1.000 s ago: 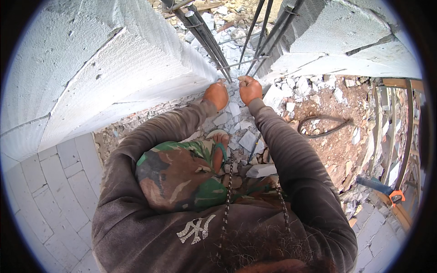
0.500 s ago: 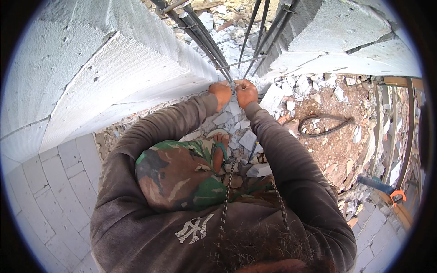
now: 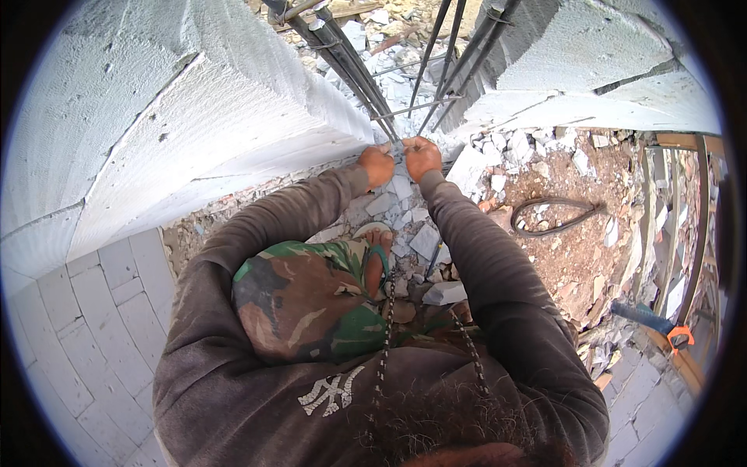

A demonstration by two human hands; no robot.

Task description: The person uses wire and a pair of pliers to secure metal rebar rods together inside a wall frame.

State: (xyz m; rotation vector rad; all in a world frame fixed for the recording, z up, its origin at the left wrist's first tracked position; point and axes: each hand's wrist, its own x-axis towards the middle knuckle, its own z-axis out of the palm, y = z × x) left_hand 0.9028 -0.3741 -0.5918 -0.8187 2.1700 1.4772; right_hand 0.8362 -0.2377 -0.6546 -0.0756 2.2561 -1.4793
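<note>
Both hands meet low in the gap between two pale block walls, at the foot of dark steel reinforcing bars (image 3: 354, 68). My left hand (image 3: 377, 166) is closed, its fingertips by the lower ends of the left-hand bars. Just to its right, my right hand (image 3: 422, 159) is curled into a fist with the thumb side toward the left hand. Whatever lies between the fingertips is too small to make out. A thin steel crosspiece (image 3: 416, 107) spans the bars just beyond my hands. Broken pale block pieces (image 3: 425, 241) lie below them around my sandalled foot (image 3: 377, 253).
A block wall (image 3: 202, 132) rises at left and another (image 3: 576, 58) at right. A coil of dark wire (image 3: 554, 216) lies on brown soil at right. Farther right are a handsaw with an orange handle (image 3: 679, 336) and wooden strips (image 3: 698, 226). Grey paving (image 3: 101, 311) is at lower left.
My left hand has dropped slightly toward me, and my right hand has turned a little at the same spot. The bars, wire coil and saw look unchanged.
</note>
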